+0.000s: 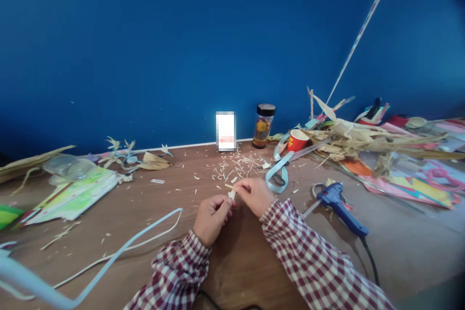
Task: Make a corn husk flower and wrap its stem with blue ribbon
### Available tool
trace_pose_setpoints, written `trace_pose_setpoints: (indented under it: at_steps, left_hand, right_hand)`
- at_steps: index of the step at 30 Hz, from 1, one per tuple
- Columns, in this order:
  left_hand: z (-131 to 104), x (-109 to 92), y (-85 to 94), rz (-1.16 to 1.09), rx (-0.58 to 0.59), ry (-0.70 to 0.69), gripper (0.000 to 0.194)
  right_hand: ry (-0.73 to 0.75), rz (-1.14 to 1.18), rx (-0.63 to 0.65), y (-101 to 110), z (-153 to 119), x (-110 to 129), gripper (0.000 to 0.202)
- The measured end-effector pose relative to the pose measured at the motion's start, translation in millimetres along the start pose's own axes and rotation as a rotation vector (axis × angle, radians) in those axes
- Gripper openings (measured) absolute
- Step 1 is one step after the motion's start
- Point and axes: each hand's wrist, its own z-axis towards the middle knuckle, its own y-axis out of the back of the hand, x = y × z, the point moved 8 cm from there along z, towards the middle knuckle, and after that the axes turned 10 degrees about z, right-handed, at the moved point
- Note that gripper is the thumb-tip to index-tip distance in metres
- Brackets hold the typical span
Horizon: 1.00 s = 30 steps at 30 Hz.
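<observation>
My left hand is closed, pinching a small whitish piece upright between thumb and fingers. It looks like folded husk, but its kind is too small to make out. Just above, my right hand is closed with its fingertips on a short pale strip that points left. The two hands almost touch, and the strip lies close over the whitish piece. Beyond them, many thin pale shreds are scattered on the brown table.
Right of my hands lie a blue glue gun with its cord and a light-blue ribbon. A lidded jar, a red paper cup and dry husks stand behind. At left are a painted sheet and a pale-blue bent strip.
</observation>
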Motion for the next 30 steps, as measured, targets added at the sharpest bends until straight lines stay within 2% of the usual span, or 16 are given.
trace_pose_setpoints:
  at_steps: [3, 5, 8, 11, 14, 19, 22, 25, 27, 30]
  left_hand:
    - [0, -14, 7.5, 0.058, 0.009, -0.113, 0.031]
    - [6, -11, 25.3, 0.17, -0.079, -0.097, 0.034]
    - [17, -2, 56.5, 0.576, -0.245, -0.03, 0.033]
    - [23, 1, 69.4, 0.915, -0.293, -0.051, 0.032]
    - [24, 3, 69.4, 1.097, -0.271, -0.04, 0.033]
    - [19, 3, 70.2, 1.22, -0.28, 0.04, 0.045]
    - [17, -6, 64.9, 1.147, -0.27, -0.058, 0.036]
    - [16, -10, 52.6, 1.05, -0.14, -0.157, 0.024]
    - [16, -6, 47.6, 1.036, -0.054, -0.141, 0.021]
    - [16, -1, 45.7, 1.02, -0.001, -0.118, 0.015]
  right_hand:
    - [-0.075, -0.213, -0.135, 21, 3, -15, 0.027]
    - [-0.08, -0.269, -0.195, 29, 3, -16, 0.028]
    - [-0.017, -0.303, -0.191, 22, 0, -8, 0.03]
    - [0.022, -0.32, -0.13, 8, -4, -1, 0.029]
    - [0.008, -0.332, -0.099, 1, -5, -1, 0.026]
    - [0.004, -0.327, -0.102, 3, -4, -5, 0.025]
    - [0.003, -0.319, -0.098, 4, -4, -5, 0.025]
    - [-0.013, -0.313, -0.091, 4, -4, -7, 0.026]
    - [-0.014, -0.307, -0.094, 4, -3, -7, 0.027]
    - [-0.011, -0.305, -0.097, 4, -3, -8, 0.026]
